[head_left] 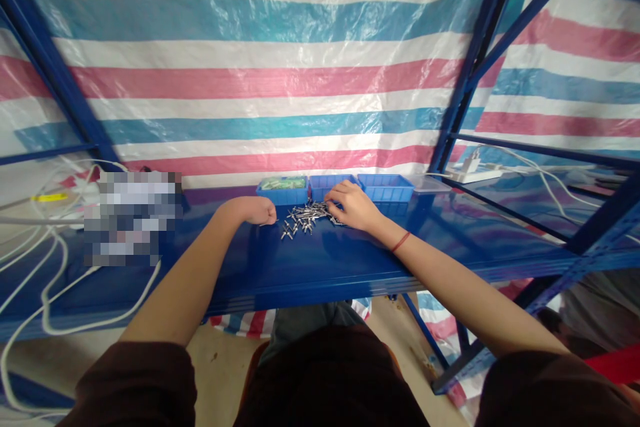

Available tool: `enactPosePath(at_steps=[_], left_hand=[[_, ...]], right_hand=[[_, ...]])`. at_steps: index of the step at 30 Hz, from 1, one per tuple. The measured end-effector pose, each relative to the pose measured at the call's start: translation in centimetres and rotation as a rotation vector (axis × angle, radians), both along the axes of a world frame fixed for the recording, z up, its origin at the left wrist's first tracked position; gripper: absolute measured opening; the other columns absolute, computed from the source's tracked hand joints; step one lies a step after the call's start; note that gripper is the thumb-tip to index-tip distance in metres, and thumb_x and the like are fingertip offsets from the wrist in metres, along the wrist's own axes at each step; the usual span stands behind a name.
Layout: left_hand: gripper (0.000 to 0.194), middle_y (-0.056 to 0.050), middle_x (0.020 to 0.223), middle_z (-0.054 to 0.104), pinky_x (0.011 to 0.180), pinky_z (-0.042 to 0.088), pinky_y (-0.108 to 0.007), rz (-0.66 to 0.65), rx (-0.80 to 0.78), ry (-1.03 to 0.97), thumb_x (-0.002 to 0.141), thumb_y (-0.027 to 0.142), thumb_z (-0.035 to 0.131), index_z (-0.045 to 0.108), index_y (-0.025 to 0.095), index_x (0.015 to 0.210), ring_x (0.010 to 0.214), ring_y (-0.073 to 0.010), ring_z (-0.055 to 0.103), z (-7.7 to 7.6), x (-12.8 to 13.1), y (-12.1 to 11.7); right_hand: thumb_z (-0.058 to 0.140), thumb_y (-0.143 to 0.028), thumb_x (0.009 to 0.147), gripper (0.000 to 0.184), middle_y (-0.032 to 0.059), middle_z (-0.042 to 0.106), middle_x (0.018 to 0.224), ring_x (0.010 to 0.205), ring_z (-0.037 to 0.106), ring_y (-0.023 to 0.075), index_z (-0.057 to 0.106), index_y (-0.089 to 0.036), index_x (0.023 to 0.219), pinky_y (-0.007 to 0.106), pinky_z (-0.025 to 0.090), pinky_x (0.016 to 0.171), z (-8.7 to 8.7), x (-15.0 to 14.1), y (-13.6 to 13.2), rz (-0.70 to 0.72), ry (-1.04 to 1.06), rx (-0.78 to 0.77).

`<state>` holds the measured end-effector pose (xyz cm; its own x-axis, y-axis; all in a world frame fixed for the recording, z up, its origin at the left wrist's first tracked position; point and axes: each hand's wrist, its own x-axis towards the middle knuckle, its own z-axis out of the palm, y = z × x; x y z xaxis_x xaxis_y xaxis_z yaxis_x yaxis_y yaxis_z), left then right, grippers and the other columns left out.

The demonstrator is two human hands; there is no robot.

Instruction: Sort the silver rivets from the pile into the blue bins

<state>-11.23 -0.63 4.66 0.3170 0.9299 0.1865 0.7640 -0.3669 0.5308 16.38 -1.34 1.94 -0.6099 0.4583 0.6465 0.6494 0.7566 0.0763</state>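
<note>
Your left hand's (261,211) fingers curl closed, apparently on a slim pin (269,223); your right hand's (354,207) dip into the metal pile (304,216), grip unclear. It lies at twelve o'clock on the worktop (310,267), probably for easy reach.

pretty decent light overall, shiny glare streaks all over the striped sheet (260,87), soft reflections on the blue tabletop (300,267), dark sleeves nearly black, edges stretched wide-angle style, small metal bits kinda soft, one patch pixelated

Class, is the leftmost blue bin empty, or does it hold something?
Not empty: green material shows inside the leftmost blue bin.
</note>
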Motion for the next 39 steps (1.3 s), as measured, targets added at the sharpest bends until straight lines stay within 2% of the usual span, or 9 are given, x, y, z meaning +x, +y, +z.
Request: enactPosePath(at_steps=[2,4,9,13,19,23,27,32,39], left_hand=[[0.011,0.001,0.050,0.057,0.048,0.039,-0.019,-0.167,-0.134,0.031,0.059,0.017,0.068,0.059,0.014,0.054,0.048,-0.0103,0.051,0.2,1.0,0.1],[0.015,-0.002,0.067,0.064,0.058,0.046,-0.022,-0.253,-0.133,-0.158,0.069,0.030,0.065,0.061,0.015,0.072,0.063,-0.0128,0.059,0.2,2.5,0.0],[0.033,-0.003,0.082,0.062,0.066,0.048,-0.025,-0.264,-0.086,-0.648,0.074,0.040,0.064,0.053,0.015,0.093,0.070,-0.0110,0.060,-1.7,6.8,-0.6],[0.047,-0.003,0.084,0.063,0.068,0.047,-0.024,-0.295,-0.172,-0.746,0.074,0.040,0.066,0.048,0.017,0.110,0.074,-0.0112,0.061,-2.9,8.4,-1.2],[0.053,-0.005,0.088,0.066,0.068,0.047,-0.024,-0.248,-0.170,-0.748,0.077,0.040,0.063,0.043,0.018,0.121,0.079,-0.0134,0.063,-3.2,8.4,-1.5],[0.055,-0.008,0.092,0.068,0.071,0.048,-0.027,-0.234,-0.158,-0.729,0.079,0.042,0.061,0.042,0.017,0.124,0.084,-0.0166,0.065,-3.7,8.5,-1.2],[0.044,-0.012,0.101,0.068,0.083,0.048,-0.032,-0.326,-0.123,-0.654,0.079,0.045,0.059,0.057,0.014,0.110,0.099,-0.0213,0.063,-4.3,8.7,-0.6],[0.038,-0.010,0.102,0.068,0.089,0.046,-0.036,-0.404,-0.019,-0.549,0.078,0.045,0.058,0.064,0.012,0.096,0.101,-0.0230,0.061,-4.8,8.9,-0.2],[0.028,-0.007,0.095,0.067,0.076,0.048,-0.029,-0.198,0.283,-0.386,0.080,0.038,0.057,0.067,0.015,0.092,0.090,-0.0189,0.061,-3.7,8.5,-0.8]], right_hand=[[0.048,-0.019,0.084,0.019,0.0071,0.067,0.084,0.081,0.054,0.0196,0.066,-0.015,0.083,0.033,0.039,0.079,-0.2,-0.1,0.2,0.059,0.059,-0.055],[0.051,-0.021,0.083,0.017,0.0061,0.068,0.082,0.077,0.056,0.0173,0.067,-0.015,0.083,0.031,0.040,0.078,-0.3,-0.3,0.3,0.105,0.162,-0.138],[0.056,-0.033,0.082,0.024,0.0055,0.069,0.083,0.069,0.059,0.0145,0.068,-0.015,0.092,0.026,0.044,0.066,-0.4,-0.8,0.1,0.159,0.366,-0.369],[0.054,-0.037,0.083,0.026,0.0063,0.070,0.085,0.074,0.061,0.0157,0.068,-0.015,0.086,0.027,0.045,0.066,-0.4,-0.7,-0.1,0.235,0.461,-0.520],[0.059,-0.042,0.079,0.031,0.0068,0.070,0.086,0.075,0.064,0.0171,0.066,-0.016,0.095,0.031,0.049,0.071,-0.4,-0.9,-0.5,0.322,0.622,-0.687],[0.059,-0.044,0.078,0.029,0.0056,0.070,0.081,0.075,0.063,0.0172,0.066,-0.017,0.087,0.032,0.049,0.073,-0.3,-1.0,-0.6,0.346,0.615,-0.642],[0.057,-0.042,0.081,0.027,0.0044,0.067,0.075,0.071,0.061,0.0157,0.064,-0.017,0.084,0.030,0.048,0.070,-0.3,-0.9,-0.4,0.306,0.606,-0.567],[0.054,-0.032,0.083,0.019,0.0042,0.062,0.075,0.068,0.055,0.0137,0.064,-0.016,0.081,0.027,0.044,0.063,-0.1,-0.8,-1.0,0.237,0.488,-0.300],[0.049,-0.026,0.085,0.015,0.0048,0.060,0.077,0.072,0.053,0.0152,0.062,-0.018,0.082,0.027,0.043,0.066,0.4,-0.5,-1.4,0.189,0.403,-0.100]])
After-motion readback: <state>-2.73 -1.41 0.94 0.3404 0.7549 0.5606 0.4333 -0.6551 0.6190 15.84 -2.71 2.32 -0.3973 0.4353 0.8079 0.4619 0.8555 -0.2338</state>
